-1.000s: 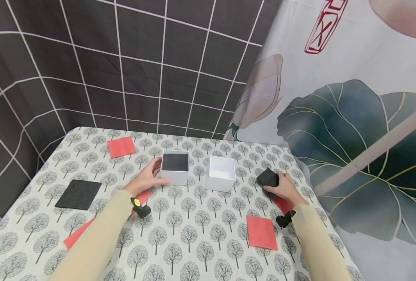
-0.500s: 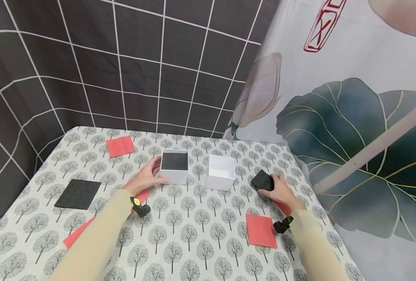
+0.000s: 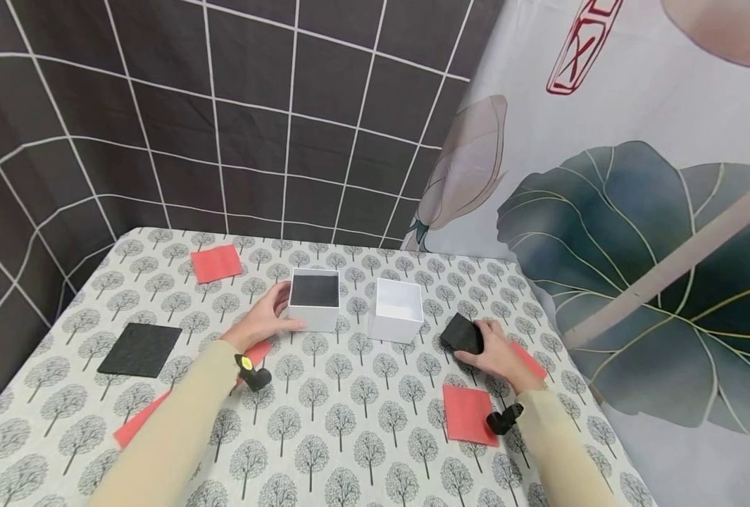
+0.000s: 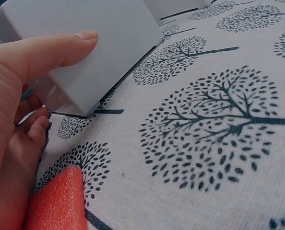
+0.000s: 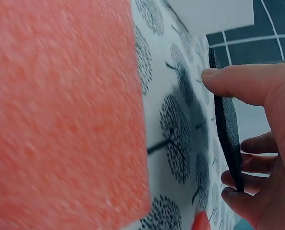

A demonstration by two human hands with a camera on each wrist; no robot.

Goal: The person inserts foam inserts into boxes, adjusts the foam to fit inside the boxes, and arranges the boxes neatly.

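The left hand gripped the left box, thumb against its near wall and other fingers bent at its left side. That box stood towards the table's far edge, a black piece inside it. The right hand held a black square between thumb and other fingers — these well parted, with the square between them. It looked raised off the table, between the right box and the table's right edge. The right box stood open-topped, apart from the left one. A black sheet lay near the left edge, a red sheet towards the far left corner. Two more lay towards the right edge — one in full view, the other partly behind the right wrist.
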